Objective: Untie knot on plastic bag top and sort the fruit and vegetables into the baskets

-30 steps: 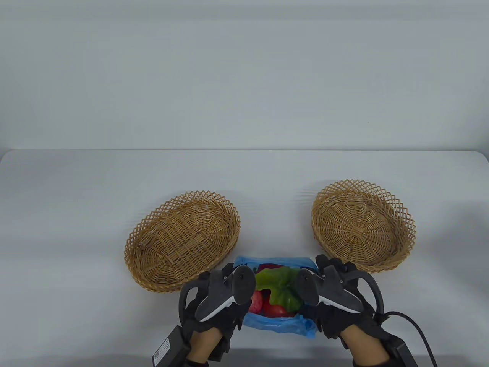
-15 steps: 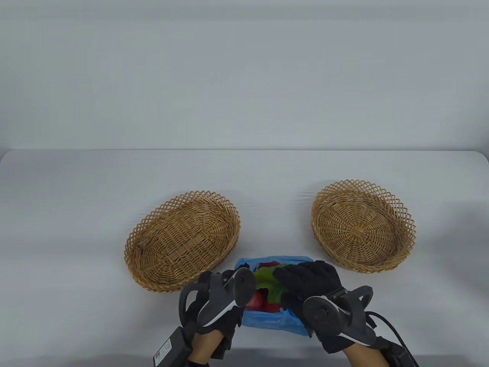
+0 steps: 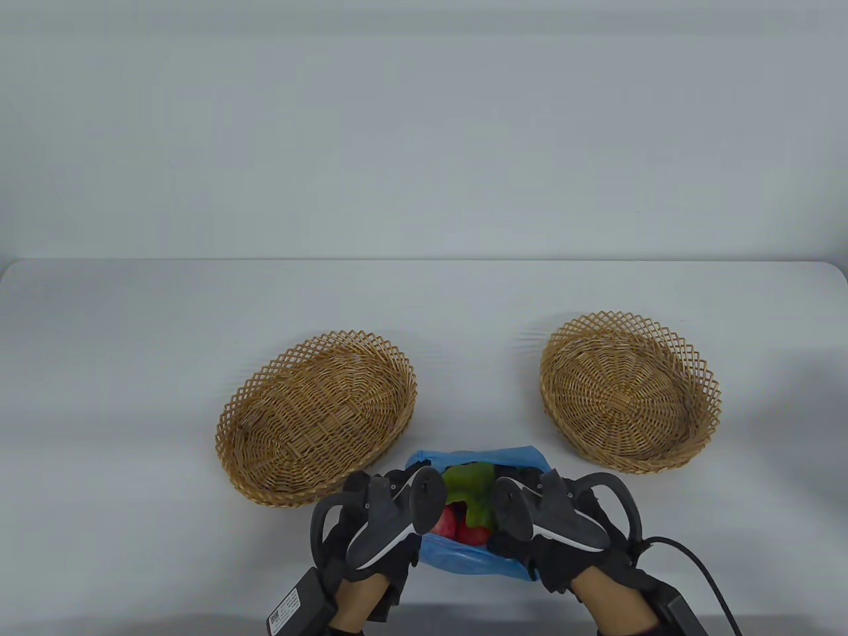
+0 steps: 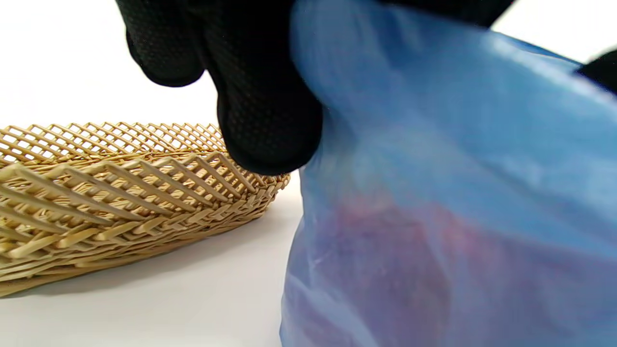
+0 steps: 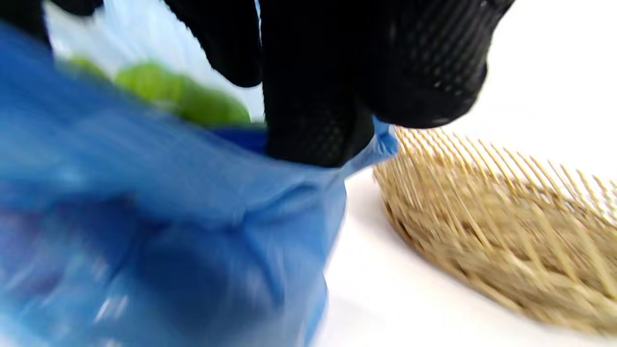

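Table view | left hand (image 3: 371,530) and right hand (image 3: 563,530) both grip the blue bag (image 3: 464,563) rim | green veg (image 3: 472,493) sits between them

We see the table view bright, evenly lit and sharp, with soft shadows under the baskets (image 3: 317,419). In the right wrist view the blue bag (image 5: 168,231) and basket (image 5: 506,250) smear with motion blur; the left wrist view's bag (image 4: 448,193) is out of focus.
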The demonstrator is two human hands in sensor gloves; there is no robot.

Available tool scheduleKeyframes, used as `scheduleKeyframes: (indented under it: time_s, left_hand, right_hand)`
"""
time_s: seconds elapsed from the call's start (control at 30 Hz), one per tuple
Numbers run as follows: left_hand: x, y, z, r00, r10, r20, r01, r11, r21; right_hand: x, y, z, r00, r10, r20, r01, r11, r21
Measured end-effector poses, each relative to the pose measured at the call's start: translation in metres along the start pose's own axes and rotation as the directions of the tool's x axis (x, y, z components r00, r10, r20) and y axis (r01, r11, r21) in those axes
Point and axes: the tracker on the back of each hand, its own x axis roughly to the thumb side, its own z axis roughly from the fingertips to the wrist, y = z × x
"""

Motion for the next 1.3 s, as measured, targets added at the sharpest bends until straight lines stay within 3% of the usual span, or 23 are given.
scheduleKeyframes:
  time_s: [0.53, 0.83, 0.97, 1.13, 1.3]
  left_hand:
    - [0.000, -0.002, -0.001, 1.000, 0.013, 0.012, -0.013, 0.999, -0.036]
    - [-0.002, -0.002, -0.001, 1.000, 0.025, 0.008, -0.025, 0.999, -0.028]
    - [-0.004, -0.001, -0.002, 1.000, 0.028, -0.009, -0.029, 0.999, -0.020]
    - [-0.008, -0.002, -0.004, 0.999, 0.027, -0.038, -0.028, 0.999, -0.016]
    - [-0.011, -0.002, -0.006, 0.998, 0.038, -0.054, -0.039, 0.999, -0.021]
  right_hand:
    - [-0.003, 0.006, -0.009, 0.994, -0.094, 0.058, 0.097, 0.994, -0.049]
    - [0.002, 0.005, -0.007, 0.997, -0.079, 0.010, 0.079, 0.969, -0.232]
    - [-0.008, 0.002, -0.007, 0.987, -0.161, 0.023, 0.162, 0.965, -0.207]
    - [-0.033, -0.004, -0.003, 0.913, -0.396, 0.095, 0.407, 0.894, -0.186]
    - [-0.061, -0.010, 0.004, 0.825, -0.554, 0.110, 0.561, 0.783, -0.270]
